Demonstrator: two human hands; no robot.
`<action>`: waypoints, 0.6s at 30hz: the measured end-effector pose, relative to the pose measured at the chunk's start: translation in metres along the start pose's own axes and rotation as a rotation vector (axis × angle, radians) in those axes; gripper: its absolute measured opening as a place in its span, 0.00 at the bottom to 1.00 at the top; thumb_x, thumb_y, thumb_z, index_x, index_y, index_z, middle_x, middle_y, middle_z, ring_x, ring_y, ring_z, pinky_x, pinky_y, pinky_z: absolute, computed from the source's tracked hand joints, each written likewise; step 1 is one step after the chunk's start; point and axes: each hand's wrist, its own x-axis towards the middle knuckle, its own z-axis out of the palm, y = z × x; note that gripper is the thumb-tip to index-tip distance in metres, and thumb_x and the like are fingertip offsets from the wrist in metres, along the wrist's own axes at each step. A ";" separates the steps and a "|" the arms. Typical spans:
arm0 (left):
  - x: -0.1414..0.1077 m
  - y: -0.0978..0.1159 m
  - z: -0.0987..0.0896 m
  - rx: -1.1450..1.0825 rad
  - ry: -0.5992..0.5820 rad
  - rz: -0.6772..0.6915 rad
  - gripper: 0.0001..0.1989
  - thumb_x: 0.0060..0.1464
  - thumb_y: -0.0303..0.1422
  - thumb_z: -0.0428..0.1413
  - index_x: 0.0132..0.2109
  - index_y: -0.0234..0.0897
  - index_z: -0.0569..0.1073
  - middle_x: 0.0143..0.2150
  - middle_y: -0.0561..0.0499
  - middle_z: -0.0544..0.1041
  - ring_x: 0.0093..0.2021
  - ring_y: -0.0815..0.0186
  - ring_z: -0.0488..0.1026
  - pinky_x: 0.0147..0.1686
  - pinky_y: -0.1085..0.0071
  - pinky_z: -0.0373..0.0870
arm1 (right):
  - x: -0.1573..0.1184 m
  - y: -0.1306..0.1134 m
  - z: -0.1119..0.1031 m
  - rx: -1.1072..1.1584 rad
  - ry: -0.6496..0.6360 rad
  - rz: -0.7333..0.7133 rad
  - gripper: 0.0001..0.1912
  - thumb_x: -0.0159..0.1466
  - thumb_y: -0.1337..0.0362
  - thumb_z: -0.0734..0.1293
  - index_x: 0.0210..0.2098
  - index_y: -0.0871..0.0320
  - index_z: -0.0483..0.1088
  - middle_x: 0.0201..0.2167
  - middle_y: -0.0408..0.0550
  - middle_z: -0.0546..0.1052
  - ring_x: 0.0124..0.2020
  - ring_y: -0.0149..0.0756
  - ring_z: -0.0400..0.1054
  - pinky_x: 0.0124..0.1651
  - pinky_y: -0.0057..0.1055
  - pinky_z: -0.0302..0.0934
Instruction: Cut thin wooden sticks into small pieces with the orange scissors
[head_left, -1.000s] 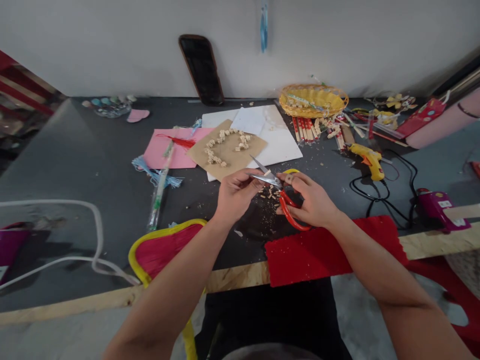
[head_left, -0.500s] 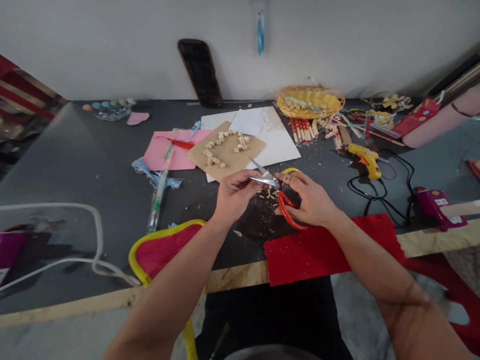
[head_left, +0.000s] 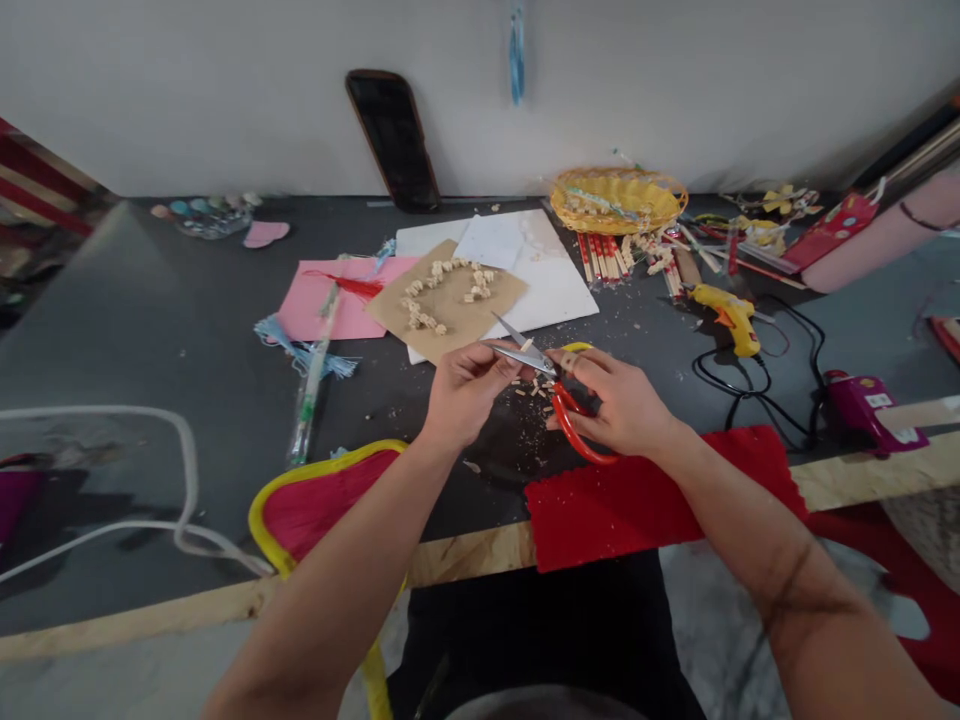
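Observation:
My right hand [head_left: 619, 400] is closed around the red handle of a pair of scissors [head_left: 571, 425]; the blades are apart and point left. Between the blades is a small pale stick piece [head_left: 527, 345]. My left hand [head_left: 469, 390] is closed in a pinch beside the lower blade, and the stick piece appears to come from its fingertips, mostly hidden by the blade. Below the scissors, several cut pale bits [head_left: 534, 388] and crumbs lie on the dark table. Just beyond, a brown paper square [head_left: 450, 300] carries a curved row of small pale clusters.
White sheets [head_left: 562, 270] and pink paper [head_left: 300, 300] lie behind. A yellow basket [head_left: 619, 200] stands near red-and-white stick packs [head_left: 602, 258]. To the right are a yellow glue gun [head_left: 727, 318] and black cord. Red felt [head_left: 660, 500] covers the front edge. A phone [head_left: 394, 140] leans on the wall.
The view has shifted slightly. Both hands keep their places at the scissors, and the pale piece between the blades shows a little more clearly.

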 end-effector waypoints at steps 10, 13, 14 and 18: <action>-0.001 -0.002 0.002 0.114 0.034 0.131 0.08 0.47 0.36 0.65 0.31 0.36 0.80 0.30 0.50 0.80 0.31 0.68 0.75 0.33 0.73 0.70 | 0.000 0.001 0.002 0.008 0.007 0.050 0.39 0.57 0.41 0.68 0.60 0.55 0.60 0.51 0.57 0.70 0.54 0.49 0.66 0.52 0.46 0.67; -0.001 -0.003 0.000 0.089 0.017 0.107 0.08 0.46 0.36 0.66 0.32 0.36 0.81 0.28 0.50 0.80 0.30 0.67 0.75 0.33 0.71 0.71 | 0.001 0.002 0.001 -0.009 -0.003 0.047 0.39 0.57 0.41 0.67 0.61 0.55 0.60 0.50 0.57 0.70 0.54 0.49 0.66 0.52 0.46 0.67; -0.001 -0.002 0.000 0.078 0.006 0.098 0.08 0.46 0.36 0.66 0.32 0.37 0.81 0.28 0.50 0.80 0.30 0.67 0.75 0.33 0.71 0.71 | 0.001 0.002 0.001 -0.006 -0.005 0.041 0.39 0.58 0.41 0.67 0.61 0.55 0.60 0.50 0.57 0.70 0.54 0.49 0.66 0.52 0.46 0.67; -0.001 0.001 0.001 0.028 -0.022 0.067 0.07 0.45 0.36 0.67 0.31 0.37 0.81 0.26 0.51 0.79 0.28 0.68 0.75 0.32 0.73 0.71 | 0.001 0.005 0.001 0.035 -0.009 -0.005 0.39 0.58 0.41 0.66 0.61 0.57 0.61 0.52 0.57 0.71 0.55 0.48 0.66 0.55 0.45 0.66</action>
